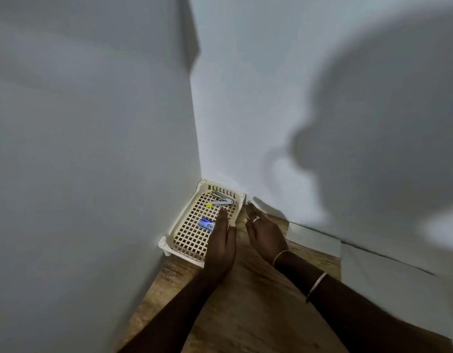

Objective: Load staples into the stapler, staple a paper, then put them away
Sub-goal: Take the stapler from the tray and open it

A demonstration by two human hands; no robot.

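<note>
Stapler of silver metal with yellow tips [219, 201] lies swung open at the far end of a cream plastic lattice tray [187, 238] in the wooden desk's [245, 301] wall corner. A small blue staple box [206, 223], print blurred, lies mid-tray, partly hidden by the left hand [221, 247]. Both it and the right hand [264, 233] are flat, fingers straight and together, grasping nothing.

1. The light is dim and cool; it comes from behind the person.
2. A big soft shadow of the head lies on the right wall [322, 85].
3. The whole frame is a little blurred, with wide-angle bending at the edges.
4. The forearms look very dark.
</note>
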